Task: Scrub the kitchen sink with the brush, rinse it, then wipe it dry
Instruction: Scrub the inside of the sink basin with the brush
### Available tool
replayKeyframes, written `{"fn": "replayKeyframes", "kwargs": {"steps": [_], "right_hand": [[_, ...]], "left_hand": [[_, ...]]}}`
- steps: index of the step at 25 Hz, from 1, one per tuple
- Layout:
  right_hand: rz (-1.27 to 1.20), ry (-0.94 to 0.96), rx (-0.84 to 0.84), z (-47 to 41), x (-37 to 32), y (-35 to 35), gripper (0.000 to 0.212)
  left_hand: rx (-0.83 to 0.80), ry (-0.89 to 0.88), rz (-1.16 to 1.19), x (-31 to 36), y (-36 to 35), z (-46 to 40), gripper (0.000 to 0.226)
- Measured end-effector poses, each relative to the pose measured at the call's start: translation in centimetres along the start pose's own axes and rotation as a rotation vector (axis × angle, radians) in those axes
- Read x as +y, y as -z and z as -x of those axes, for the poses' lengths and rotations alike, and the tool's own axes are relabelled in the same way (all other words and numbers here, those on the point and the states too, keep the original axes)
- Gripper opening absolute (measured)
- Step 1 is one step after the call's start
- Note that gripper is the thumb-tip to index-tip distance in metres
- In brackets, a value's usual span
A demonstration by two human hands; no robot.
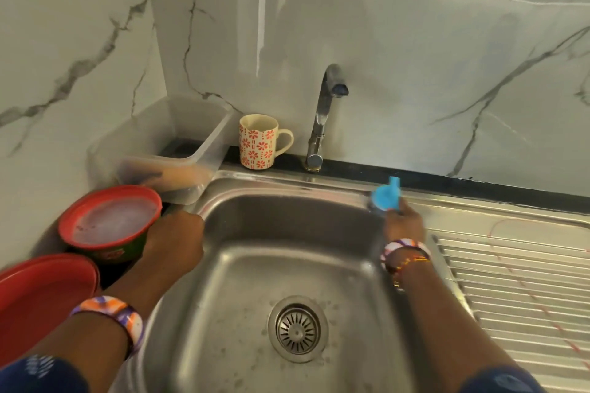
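Observation:
A stainless steel sink (261, 252) fills the middle of the head view, with a round drain strainer (297, 329) in its floor and soap flecks around it. My right hand (404, 223) grips a blue brush (387, 194) at the sink's back right corner rim. My left hand (174, 238) holds the side of a red-rimmed tub (110, 220) of pale soapy paste on the left counter. The chrome tap (324, 115) stands behind the sink with no water running.
A patterned mug (258, 141) and a clear plastic container (166, 143) sit at the back left. A red plate (41, 297) lies at the front left. The ribbed drainboard (517, 290) extends to the right. Marble walls close in behind and to the left.

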State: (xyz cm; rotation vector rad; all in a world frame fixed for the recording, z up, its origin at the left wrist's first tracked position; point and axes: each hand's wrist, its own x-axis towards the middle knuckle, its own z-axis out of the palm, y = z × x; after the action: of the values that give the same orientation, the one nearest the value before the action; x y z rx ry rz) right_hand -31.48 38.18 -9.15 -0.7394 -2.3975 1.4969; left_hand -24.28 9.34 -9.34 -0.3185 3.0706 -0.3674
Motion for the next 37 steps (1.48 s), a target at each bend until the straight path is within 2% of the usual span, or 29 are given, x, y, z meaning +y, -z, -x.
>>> {"fn": "replayKeyframes", "kwargs": {"steps": [2, 5, 7, 9, 11, 12, 14, 17, 20, 23, 25, 26, 29, 31, 33, 34, 37], "right_hand": [[0.05, -0.037, 0.112, -0.1, 0.0, 1.6, 0.042], [0.116, 0.01, 0.036, 2.9, -1.9, -2.7, 0.046], [0.154, 0.033, -0.116, 6.3, -3.5, -8.0, 0.048], [0.137, 0.11, -0.349, 9.9, -5.0, -13.0, 0.049], [0.065, 0.157, -0.537, 11.3, -6.0, -16.1, 0.047], [0.044, 0.157, -0.572, 11.0, -6.3, -16.5, 0.046], [0.073, 0.182, -0.521, 9.2, -5.6, -14.8, 0.042], [0.194, 0.191, -0.228, 5.1, -2.3, -7.9, 0.041], [0.21, 0.057, 0.039, 2.1, 0.4, -1.4, 0.04], [0.249, 0.025, 0.116, 3.2, -0.6, -2.4, 0.04], [0.217, 0.031, 0.076, 5.8, -2.2, -6.5, 0.043], [0.186, 0.055, 0.001, 7.5, -3.2, -9.1, 0.044], [0.059, 0.161, -0.351, 11.4, -5.7, -16.5, 0.045], [0.042, 0.205, -0.515, 11.5, -7.2, -18.7, 0.044], [0.107, 0.256, -0.524, 9.6, -7.4, -17.6, 0.043], [0.133, 0.273, -0.477, 8.1, -6.7, -16.1, 0.042], [0.159, 0.22, -0.222, 3.3, -2.6, -8.6, 0.038]], "left_hand": [[-0.001, -0.014, -0.027, 0.2, 0.0, -0.2, 0.024], [0.013, -0.042, -0.035, 0.1, -0.1, -0.7, 0.022], [0.014, -0.047, -0.028, -0.1, -0.2, -1.3, 0.021], [0.017, -0.04, 0.006, -0.2, -0.3, -1.6, 0.021], [0.033, -0.043, 0.044, -0.3, -0.2, -1.9, 0.021], [0.036, -0.046, 0.062, -0.5, -0.3, -2.0, 0.021], [0.04, -0.054, 0.07, -0.7, -0.3, -1.8, 0.022], [0.039, -0.094, 0.057, -1.0, -0.1, -1.8, 0.027], [0.03, -0.118, 0.069, -0.9, -0.1, -1.8, 0.027], [0.041, -0.144, 0.089, -0.9, -0.3, -2.2, 0.026], [0.046, -0.149, 0.081, -0.9, -0.5, -2.4, 0.027], [0.053, -0.154, 0.075, -0.8, -0.4, -2.4, 0.027], [0.029, -0.152, 0.078, -0.6, -0.4, -2.4, 0.024], [0.011, -0.14, 0.092, -0.7, -0.4, -2.6, 0.021], [0.0, -0.124, 0.094, -0.5, -0.4, -2.8, 0.023], [-0.007, -0.12, 0.077, -0.3, -0.3, -2.8, 0.025], [-0.021, -0.115, 0.062, -0.1, -0.1, -2.8, 0.028]]}}
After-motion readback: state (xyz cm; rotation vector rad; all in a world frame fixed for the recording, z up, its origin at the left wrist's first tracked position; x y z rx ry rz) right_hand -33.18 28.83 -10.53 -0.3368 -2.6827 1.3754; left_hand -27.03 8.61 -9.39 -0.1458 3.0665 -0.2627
